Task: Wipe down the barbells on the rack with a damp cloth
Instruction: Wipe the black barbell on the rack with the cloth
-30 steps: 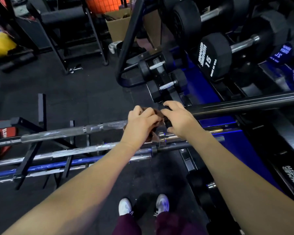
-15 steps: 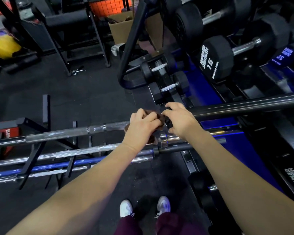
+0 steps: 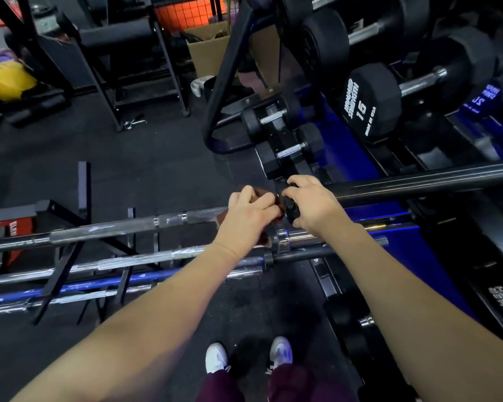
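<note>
Head: left hand still clenches the cloth on the top bar, at its collar. Right hand grips the black sleeve, steadying. Barely moved in the last second, so probably scrubbing one spot; lower bars not yet reached.

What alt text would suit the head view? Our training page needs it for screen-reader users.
Seen from above, a person's left hand grips a brown cloth around the top barbell on a rack, while the right hand holds its black collar. More barbells lie below; dumbbells sit to the right.
</note>
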The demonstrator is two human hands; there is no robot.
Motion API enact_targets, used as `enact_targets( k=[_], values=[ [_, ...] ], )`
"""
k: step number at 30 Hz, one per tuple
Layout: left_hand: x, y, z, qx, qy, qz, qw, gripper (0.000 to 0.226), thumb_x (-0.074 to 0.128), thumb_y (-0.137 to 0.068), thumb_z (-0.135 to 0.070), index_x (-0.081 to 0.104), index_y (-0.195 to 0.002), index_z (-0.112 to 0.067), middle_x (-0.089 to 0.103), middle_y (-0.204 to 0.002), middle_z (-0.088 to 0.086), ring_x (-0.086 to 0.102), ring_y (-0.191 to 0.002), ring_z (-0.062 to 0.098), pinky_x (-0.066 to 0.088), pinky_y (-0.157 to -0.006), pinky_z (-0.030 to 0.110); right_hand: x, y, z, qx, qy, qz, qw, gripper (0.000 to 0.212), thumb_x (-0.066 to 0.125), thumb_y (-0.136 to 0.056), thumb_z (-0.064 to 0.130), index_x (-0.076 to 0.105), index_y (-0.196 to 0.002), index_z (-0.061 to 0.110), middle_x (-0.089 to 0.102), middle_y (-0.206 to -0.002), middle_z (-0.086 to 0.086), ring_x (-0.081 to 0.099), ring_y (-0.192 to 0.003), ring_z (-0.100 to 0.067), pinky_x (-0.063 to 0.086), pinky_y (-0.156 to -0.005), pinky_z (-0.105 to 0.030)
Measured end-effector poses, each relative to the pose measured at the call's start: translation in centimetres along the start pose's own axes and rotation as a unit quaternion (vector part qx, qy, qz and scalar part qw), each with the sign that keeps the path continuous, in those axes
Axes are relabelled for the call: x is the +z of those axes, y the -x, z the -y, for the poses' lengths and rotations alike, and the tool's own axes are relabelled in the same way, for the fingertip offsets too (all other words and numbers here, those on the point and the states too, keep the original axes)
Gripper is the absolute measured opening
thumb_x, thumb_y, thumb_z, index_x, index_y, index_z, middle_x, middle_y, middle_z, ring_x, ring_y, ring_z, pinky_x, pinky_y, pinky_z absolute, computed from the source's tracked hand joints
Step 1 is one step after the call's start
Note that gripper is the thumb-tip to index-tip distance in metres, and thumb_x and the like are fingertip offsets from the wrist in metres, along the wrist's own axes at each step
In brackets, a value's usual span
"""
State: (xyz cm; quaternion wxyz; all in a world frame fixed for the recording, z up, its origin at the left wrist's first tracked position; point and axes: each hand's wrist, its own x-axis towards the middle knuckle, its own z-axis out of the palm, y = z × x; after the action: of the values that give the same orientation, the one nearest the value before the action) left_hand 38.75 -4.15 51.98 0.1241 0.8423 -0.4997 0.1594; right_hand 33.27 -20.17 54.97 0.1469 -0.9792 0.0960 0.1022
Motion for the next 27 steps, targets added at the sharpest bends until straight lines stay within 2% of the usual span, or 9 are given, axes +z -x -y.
enact_targets(
  k=[3, 7, 12, 16, 19, 21, 24, 27],
  values=[
    [-0.7, 2.6, 2.2, 0.004, -0.009, -0.005, 1.000, 0.016, 0.056, -0.079, -0.022, 0.071, -0.083, -0.026, 0.056, -0.078, -0.011, 0.029, -0.076, 0.018, 0.028, -0.067, 0.029, -0.1, 0.1, -0.2, 0.001, -0.015, 0.006, 1.000, 0.062, 0.069, -0.078, 0.001, 0.049, -0.134, 0.017, 0.026, -0.148, 0.005, 0.025, -0.135, -0.012, 0.040, -0.098, -0.030],
    [-1.6, 6.1, 4.7, -0.015, -0.026, -0.016, 0.999, 0.017, 0.067, -0.073, -0.013, 0.072, -0.085, -0.025, 0.057, -0.074, -0.010, 0.029, -0.074, 0.018, 0.023, -0.068, 0.029, -0.2, 0.1, 0.1, -0.004, -0.013, 0.004, 1.000, 0.063, 0.069, -0.079, 0.001, 0.048, -0.136, 0.016, 0.025, -0.149, 0.004, 0.023, -0.137, -0.011, 0.039, -0.099, -0.029],
    [-0.5, 0.9, 0.5, 0.009, -0.010, -0.006, 1.000, 0.018, 0.079, -0.069, -0.013, 0.071, -0.082, -0.023, 0.059, -0.079, -0.009, 0.030, -0.078, 0.019, 0.028, -0.065, 0.031, -0.1, 0.0, 0.3, -0.005, 0.000, 0.001, 1.000, 0.061, 0.069, -0.080, 0.005, 0.048, -0.135, 0.016, 0.023, -0.151, 0.003, 0.021, -0.139, -0.013, 0.037, -0.100, -0.030],
    [0.1, 0.3, 0.6, 0.021, -0.010, -0.001, 1.000, 0.013, 0.074, -0.071, -0.015, 0.070, -0.081, -0.023, 0.058, -0.080, -0.008, 0.030, -0.078, 0.020, 0.030, -0.064, 0.031, -0.1, 0.2, -0.1, -0.009, 0.001, 0.000, 1.000, 0.058, 0.069, -0.080, 0.006, 0.049, -0.134, 0.015, 0.023, -0.150, 0.004, 0.019, -0.139, -0.012, 0.036, -0.101, -0.029],
    [-0.5, 4.1, 3.1, 0.003, -0.016, -0.021, 1.000, 0.016, 0.057, -0.081, -0.020, 0.071, -0.084, -0.025, 0.052, -0.081, -0.013, 0.030, -0.076, 0.019, 0.033, -0.064, 0.033, -0.1, 0.2, -0.3, -0.008, -0.013, 0.008, 1.000, 0.062, 0.071, -0.080, 0.005, 0.047, -0.136, 0.017, 0.022, -0.151, 0.004, 0.021, -0.139, -0.012, 0.036, -0.102, -0.029],
    [-0.9, 6.0, 4.3, -0.007, -0.013, -0.027, 1.000, 0.022, 0.050, -0.084, -0.022, 0.072, -0.085, -0.024, 0.045, -0.086, -0.012, 0.029, -0.075, 0.019, 0.029, -0.066, 0.031, -0.2, 0.2, -0.2, -0.011, -0.008, 0.008, 1.000, 0.062, 0.071, -0.080, 0.007, 0.048, -0.136, 0.016, 0.022, -0.152, 0.004, 0.019, -0.140, -0.012, 0.036, -0.103, -0.030],
    [-0.8, 4.2, 3.7, -0.051, 0.012, -0.034, 0.998, 0.020, 0.051, -0.084, -0.024, 0.071, -0.084, -0.025, 0.042, -0.087, -0.011, 0.028, -0.074, 0.018, 0.029, -0.065, 0.031, -0.2, 0.3, 0.1, -0.016, -0.006, -0.002, 1.000, 0.059, 0.070, -0.080, 0.006, 0.049, -0.134, 0.014, 0.023, -0.152, 0.003, 0.016, -0.140, -0.012, 0.038, -0.102, -0.031],
    [0.1, -0.1, 0.8, -0.072, 0.060, -0.025, 0.995, 0.014, 0.056, -0.083, -0.028, 0.069, -0.085, -0.024, 0.050, -0.083, -0.011, 0.022, -0.075, 0.014, 0.033, -0.062, 0.033, -0.2, 0.2, 0.2, -0.015, 0.005, -0.008, 1.000, 0.055, 0.069, -0.081, 0.006, 0.050, -0.132, 0.014, 0.023, -0.152, 0.003, 0.016, -0.141, -0.013, 0.038, -0.102, -0.032]
  ],
)
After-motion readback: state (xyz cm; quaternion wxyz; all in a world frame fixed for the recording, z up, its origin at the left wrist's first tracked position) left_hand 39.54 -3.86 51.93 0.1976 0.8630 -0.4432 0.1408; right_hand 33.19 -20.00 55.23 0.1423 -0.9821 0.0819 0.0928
